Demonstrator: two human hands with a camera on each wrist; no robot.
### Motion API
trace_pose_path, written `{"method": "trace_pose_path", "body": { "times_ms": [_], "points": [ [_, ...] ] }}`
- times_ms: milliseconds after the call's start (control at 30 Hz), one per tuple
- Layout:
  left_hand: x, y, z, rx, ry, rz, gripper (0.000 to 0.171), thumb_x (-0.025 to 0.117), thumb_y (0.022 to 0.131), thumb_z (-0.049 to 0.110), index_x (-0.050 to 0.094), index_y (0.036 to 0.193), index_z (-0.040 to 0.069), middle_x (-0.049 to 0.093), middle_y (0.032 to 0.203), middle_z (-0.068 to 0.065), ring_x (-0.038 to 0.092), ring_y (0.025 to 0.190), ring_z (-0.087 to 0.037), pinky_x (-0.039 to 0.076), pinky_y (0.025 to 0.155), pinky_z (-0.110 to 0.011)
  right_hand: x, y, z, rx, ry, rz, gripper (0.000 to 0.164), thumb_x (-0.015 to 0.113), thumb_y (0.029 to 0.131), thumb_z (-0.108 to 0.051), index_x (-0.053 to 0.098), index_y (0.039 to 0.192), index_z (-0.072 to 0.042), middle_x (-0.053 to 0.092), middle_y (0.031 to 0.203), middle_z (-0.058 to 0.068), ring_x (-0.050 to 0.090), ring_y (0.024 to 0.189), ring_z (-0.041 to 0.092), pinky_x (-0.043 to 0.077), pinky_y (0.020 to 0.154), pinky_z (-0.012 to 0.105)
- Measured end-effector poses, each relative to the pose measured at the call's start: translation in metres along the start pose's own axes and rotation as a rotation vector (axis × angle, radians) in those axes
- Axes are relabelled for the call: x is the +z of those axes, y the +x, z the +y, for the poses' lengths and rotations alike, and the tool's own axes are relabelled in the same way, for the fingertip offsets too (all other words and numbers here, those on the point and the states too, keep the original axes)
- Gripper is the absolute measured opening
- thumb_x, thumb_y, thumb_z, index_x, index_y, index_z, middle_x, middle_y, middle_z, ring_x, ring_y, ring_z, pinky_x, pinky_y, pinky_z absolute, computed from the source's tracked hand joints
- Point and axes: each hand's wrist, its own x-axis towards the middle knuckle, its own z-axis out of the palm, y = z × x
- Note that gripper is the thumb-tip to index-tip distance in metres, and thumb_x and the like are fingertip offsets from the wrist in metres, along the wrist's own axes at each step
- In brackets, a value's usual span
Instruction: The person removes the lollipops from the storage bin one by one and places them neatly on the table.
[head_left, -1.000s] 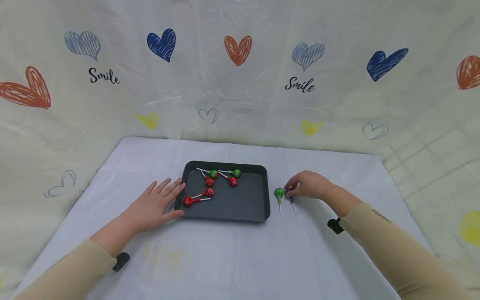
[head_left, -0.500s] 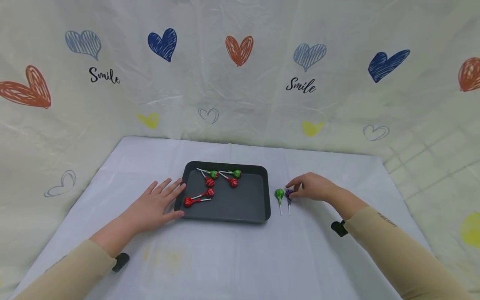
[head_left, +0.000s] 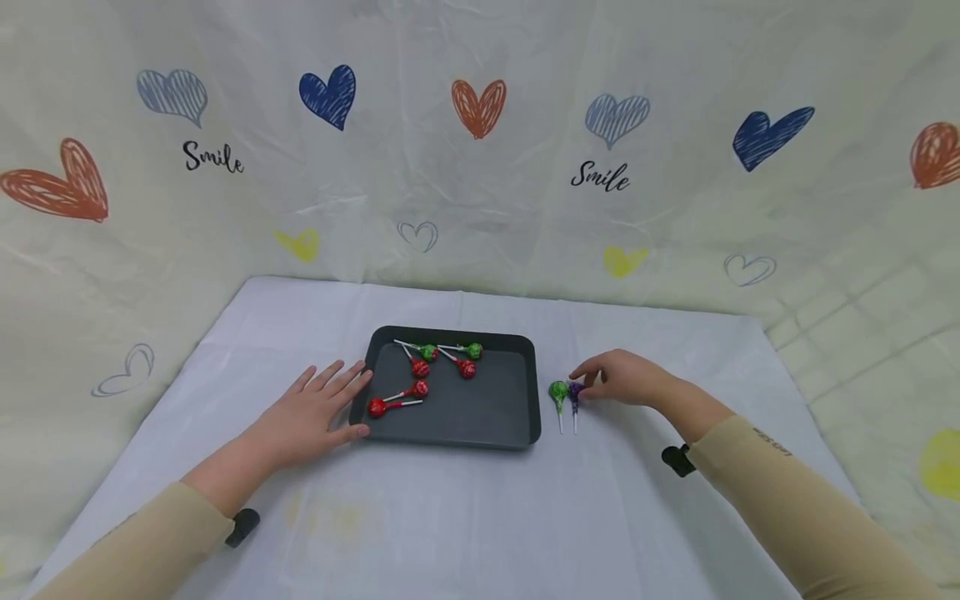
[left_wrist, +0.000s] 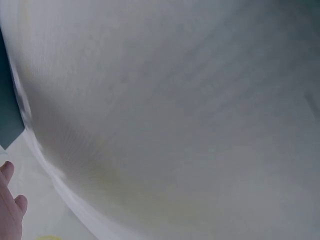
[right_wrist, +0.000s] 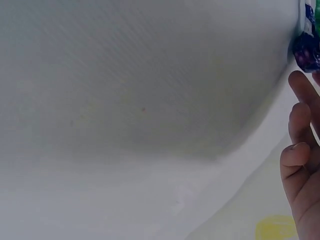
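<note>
In the head view my left hand (head_left: pixel 303 421) lies spread, fingertips at the left rim of a dark grey tray (head_left: pixel 480 417). My right hand (head_left: pixel 626 379) is to the right of the tray, thumb and index finger bent around the head of a purple lollipop (head_left: pixel 575 392). Just left of that lies a green lollipop (head_left: pixel 558 390), its stick nearly parallel. The right wrist view shows the purple head (right_wrist: pixel 306 51) right at the fingertips, with the other fingers curled below. Only the edge of the left hand (left_wrist: pixel 9 210) appears in the left wrist view.
Inside the tray are several lollipops: green ones (head_left: pixel 474 351) along the back, red ones (head_left: pixel 420 388) at the middle and left. A white cloth (head_left: pixel 465 517) covers the table. Behind stands a pale curtain (head_left: pixel 525 200) printed with hearts.
The purple lollipop's stick has swung from slanted to nearly straight, and it sits slightly closer to the green lollipop. My right thumb and index finger have shifted with it. The left hand stays put.
</note>
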Motion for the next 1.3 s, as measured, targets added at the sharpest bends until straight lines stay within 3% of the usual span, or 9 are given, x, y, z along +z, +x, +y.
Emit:
{"method": "trace_pose_path", "body": {
  "times_ms": [267, 467, 833, 1167, 1300],
  "points": [
    [0.002, 0.0, -0.002, 0.009, 0.02, 0.006, 0.088, 0.052, 0.091, 0.068, 0.024, 0.159, 0.02, 0.02, 0.165, -0.004, 0.017, 0.15, -0.036, 0.01, 0.118, -0.062, -0.017, -0.001, -0.006, -0.031, 0.016, 0.05, 0.032, 0.074, 0.09, -0.025, 0.072, 0.121, -0.016, 0.07, 0.098, -0.006, 0.059, 0.088, 0.018, 0.051, 0.074, 0.033],
    [0.003, 0.002, -0.001, 0.022, 0.036, 0.02, 0.087, 0.049, 0.092, 0.07, 0.024, 0.159, 0.02, 0.02, 0.165, -0.003, 0.018, 0.149, -0.036, 0.011, 0.118, -0.061, -0.027, 0.01, -0.019, -0.093, 0.015, 0.067, 0.033, 0.076, 0.089, -0.027, 0.073, 0.12, -0.017, 0.071, 0.104, -0.005, 0.062, 0.086, 0.016, 0.053, 0.075, 0.033],
    [0.0, 0.0, 0.001, 0.001, 0.034, 0.011, 0.087, 0.053, 0.091, 0.067, 0.025, 0.159, 0.019, 0.021, 0.165, -0.004, 0.017, 0.149, -0.037, 0.011, 0.118, -0.061, -0.037, 0.05, -0.073, -0.182, -0.05, 0.034, 0.035, 0.077, 0.088, -0.031, 0.073, 0.121, -0.019, 0.069, 0.098, -0.01, 0.059, 0.079, 0.014, 0.052, 0.068, 0.03],
    [0.003, 0.0, -0.003, 0.022, 0.041, 0.026, 0.088, 0.049, 0.091, 0.071, 0.026, 0.159, 0.021, 0.02, 0.165, -0.003, 0.016, 0.15, -0.035, 0.011, 0.118, -0.061, -0.03, 0.081, -0.118, -0.242, -0.177, 0.007, 0.036, 0.077, 0.088, -0.035, 0.074, 0.121, -0.02, 0.071, 0.1, -0.008, 0.062, 0.09, 0.01, 0.053, 0.083, 0.032],
    [0.002, 0.0, -0.003, 0.019, 0.032, 0.018, 0.087, 0.053, 0.091, 0.068, 0.025, 0.159, 0.021, 0.02, 0.165, -0.003, 0.016, 0.15, -0.035, 0.01, 0.118, -0.061, -0.023, 0.091, -0.128, -0.24, -0.239, -0.02, 0.036, 0.076, 0.088, -0.036, 0.074, 0.12, -0.019, 0.071, 0.097, -0.01, 0.062, 0.089, 0.008, 0.053, 0.082, 0.032]
  ]
}}
